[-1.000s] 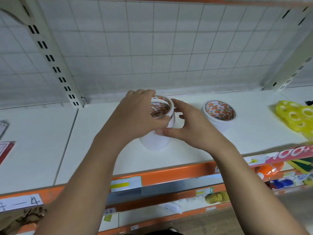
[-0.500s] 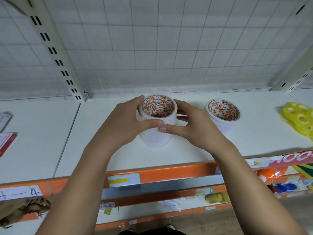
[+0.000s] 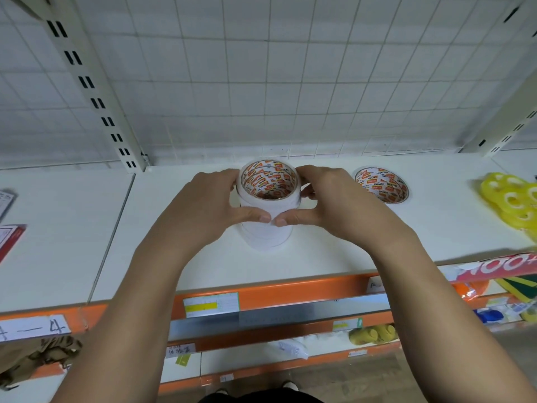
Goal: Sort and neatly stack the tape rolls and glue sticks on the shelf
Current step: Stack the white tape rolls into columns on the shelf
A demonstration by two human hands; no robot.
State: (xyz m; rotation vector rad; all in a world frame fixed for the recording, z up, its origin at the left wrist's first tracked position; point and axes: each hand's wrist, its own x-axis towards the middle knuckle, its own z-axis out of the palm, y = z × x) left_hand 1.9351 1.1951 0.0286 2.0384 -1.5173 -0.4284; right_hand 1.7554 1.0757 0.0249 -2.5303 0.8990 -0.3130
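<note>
**Left hand (image 3: 203, 207) and right hand (image 3: 340, 205) squaring the tape stack (image 3: 266, 237)**

Both hands are curled round the upper rolls of this white stack, thumbs (image 3: 252, 212) meeting on its near side and fingers wrapped behind. It stands upright on the shelf (image 3: 276, 264) between my palms, and its top rolls look slightly off line with those beneath. To do this well I should press evenly from the 2 sides, nudge the upper rolls until the edges run flush, and keep the base planted rather than dragging it. A gentle release matters, or the column could lean. Just beyond my right hand stands 1 second stack (image 3: 382, 186) of the same tape; further right lie yellow tape rolls (image 3: 511, 199).
</note>
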